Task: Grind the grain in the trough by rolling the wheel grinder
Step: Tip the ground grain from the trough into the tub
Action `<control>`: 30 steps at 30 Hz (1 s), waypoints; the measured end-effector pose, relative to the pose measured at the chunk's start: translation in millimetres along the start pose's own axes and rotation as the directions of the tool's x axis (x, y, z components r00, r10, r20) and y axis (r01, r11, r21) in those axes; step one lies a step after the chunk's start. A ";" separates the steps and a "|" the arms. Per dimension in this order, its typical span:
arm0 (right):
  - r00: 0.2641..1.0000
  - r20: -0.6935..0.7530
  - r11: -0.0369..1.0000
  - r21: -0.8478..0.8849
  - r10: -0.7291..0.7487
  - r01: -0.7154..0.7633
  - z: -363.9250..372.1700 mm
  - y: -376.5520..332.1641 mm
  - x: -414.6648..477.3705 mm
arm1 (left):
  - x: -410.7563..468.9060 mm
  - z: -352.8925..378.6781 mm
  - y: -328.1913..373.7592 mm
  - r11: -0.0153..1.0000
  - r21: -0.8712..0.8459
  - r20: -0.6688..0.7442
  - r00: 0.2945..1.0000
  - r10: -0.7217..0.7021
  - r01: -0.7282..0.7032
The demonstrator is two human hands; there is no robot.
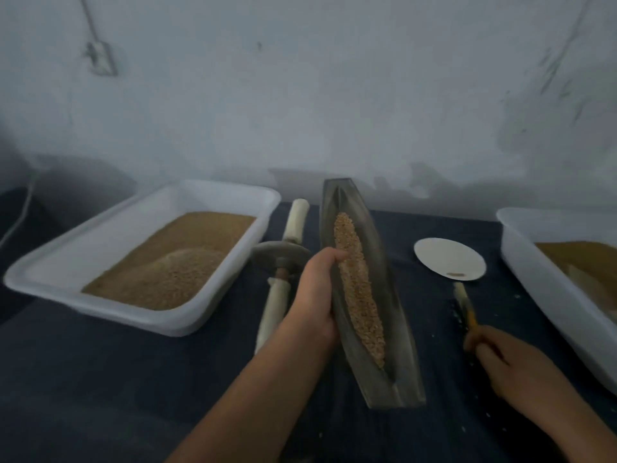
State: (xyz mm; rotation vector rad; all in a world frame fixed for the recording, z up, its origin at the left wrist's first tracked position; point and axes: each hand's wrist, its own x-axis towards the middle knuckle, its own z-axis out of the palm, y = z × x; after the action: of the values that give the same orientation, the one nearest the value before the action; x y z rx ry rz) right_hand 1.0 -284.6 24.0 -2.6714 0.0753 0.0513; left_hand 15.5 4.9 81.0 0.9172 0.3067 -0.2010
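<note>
Grain (359,289) in central trough (396,325), wheel grinder (279,255) just left, tray (100,242) beyond — plate (449,259) right.

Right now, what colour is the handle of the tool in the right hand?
Yellow-orange; the tool handle, gripped by the right hand, shows best in the head view.

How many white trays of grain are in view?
2. The left tray sits beside the wheel grinder; the right tray lies past the plate, cut off by the frame edge. More could lie outside the view.
</note>
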 end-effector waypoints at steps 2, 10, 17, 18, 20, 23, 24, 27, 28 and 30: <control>0.999 -0.053 0.968 0.249 -0.010 0.023 0.6 -3.5 -5.3 | -8.2 -10.5 21.9 0.998 -0.007 -0.025 0.998 0.063 -0.063; 0.954 -0.180 0.923 0.261 -0.240 0.281 14.7 -14.7 -24.5 | -22.6 -79.7 127.4 0.912 0.089 -0.221 0.885 0.410 -0.400; 0.910 -0.387 0.809 0.482 -0.148 0.336 13.2 -45.2 -24.7 | -10.1 -154.1 213.2 0.780 0.192 -0.384 0.686 0.618 -0.596; 0.916 -0.382 0.783 0.529 -0.124 0.327 12.6 -55.7 -21.0 | -6.4 -162.6 220.1 0.773 0.193 -0.395 0.673 0.625 -0.604; 0.923 -0.368 0.735 0.596 -0.110 0.325 11.3 -81.9 -11.1 | 2.0 -177.6 229.5 0.768 0.189 -0.405 0.664 0.628 -0.611; 0.914 -0.378 0.642 0.666 -0.149 0.380 10.2 -129.2 4.8 | 16.1 -196.4 236.1 0.766 0.202 -0.388 0.668 0.635 -0.611; 0.912 -0.377 0.592 0.703 -0.162 0.395 10.6 -145.2 10.0 | 20.5 -201.2 236.7 0.763 0.205 -0.381 0.668 0.639 -0.613; 0.917 -0.328 0.461 0.794 -0.224 0.397 12.7 -190.6 24.9 | 31.5 -208.8 239.1 0.762 0.221 -0.392 0.660 0.640 -0.608; 0.921 -0.295 0.422 0.823 -0.254 0.380 13.8 -205.7 30.2 | 34.8 -210.3 240.9 0.758 0.236 -0.399 0.651 0.646 -0.608; 0.930 -0.196 0.366 0.878 -0.311 0.308 14.5 -233.6 38.9 | 40.3 -210.8 245.4 0.754 0.275 -0.407 0.638 0.654 -0.597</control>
State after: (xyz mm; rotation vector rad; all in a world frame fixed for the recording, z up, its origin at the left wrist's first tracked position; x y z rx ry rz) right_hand 54.0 -71.7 114.4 -1.5192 -0.3317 -0.0914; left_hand 90.1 318.4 130.4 1.1352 0.4184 0.6906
